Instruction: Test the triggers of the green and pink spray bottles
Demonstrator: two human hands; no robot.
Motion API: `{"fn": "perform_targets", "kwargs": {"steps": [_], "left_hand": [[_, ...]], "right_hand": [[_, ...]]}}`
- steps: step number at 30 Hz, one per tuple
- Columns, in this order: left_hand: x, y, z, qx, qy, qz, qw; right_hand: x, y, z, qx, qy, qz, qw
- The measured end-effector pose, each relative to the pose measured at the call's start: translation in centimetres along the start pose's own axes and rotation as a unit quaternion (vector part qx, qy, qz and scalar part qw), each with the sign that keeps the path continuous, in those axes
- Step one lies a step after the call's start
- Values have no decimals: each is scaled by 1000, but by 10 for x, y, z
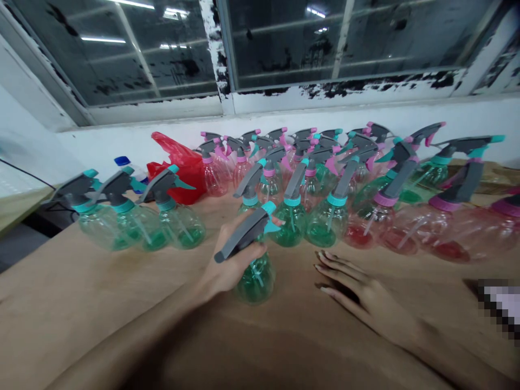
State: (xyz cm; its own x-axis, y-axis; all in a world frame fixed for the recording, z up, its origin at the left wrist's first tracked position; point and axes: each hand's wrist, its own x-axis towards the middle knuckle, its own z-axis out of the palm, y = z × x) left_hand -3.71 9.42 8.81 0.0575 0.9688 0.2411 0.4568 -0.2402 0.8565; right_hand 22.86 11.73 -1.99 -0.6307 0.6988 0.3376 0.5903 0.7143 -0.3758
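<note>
Our left fingers (239, 269) clench a spray bottle (257, 281); our right fingers (333, 265) lie released. We could knock over the bottles (291, 225) just beyond.

From here I count 2 hands; left hand (229, 268), right hand (361, 292); 1 held spray bottle (255, 281); at least 7 other green-filled spray bottles (292, 225); at least 3 red-filled spray bottles (400, 233); over 20 spray bottles in all, overlap blocks an exact figure; 1 blue-capped bottle (130, 169); 1 red plastic bag (179, 170); 2 large window panes (325, 43)
</note>
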Motion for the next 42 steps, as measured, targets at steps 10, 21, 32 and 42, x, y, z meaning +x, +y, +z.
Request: {"fn": "perform_targets", "kwargs": {"steps": [10, 21, 32, 42], "left_hand": [[1, 2, 2, -14, 7, 46, 999], [2, 2, 2, -59, -17, 39, 997], [0, 2, 0, -31, -11, 21, 999], [1, -5, -1, 28, 9, 33, 999]], "right_hand": [[0, 1, 1, -4, -7, -3, 1000], [0, 1, 1, -10, -15, 0, 1000], [0, 1, 0, -10, -24, 7, 1000], [-1, 3, 2, -1, -12, 0, 1000]]}}
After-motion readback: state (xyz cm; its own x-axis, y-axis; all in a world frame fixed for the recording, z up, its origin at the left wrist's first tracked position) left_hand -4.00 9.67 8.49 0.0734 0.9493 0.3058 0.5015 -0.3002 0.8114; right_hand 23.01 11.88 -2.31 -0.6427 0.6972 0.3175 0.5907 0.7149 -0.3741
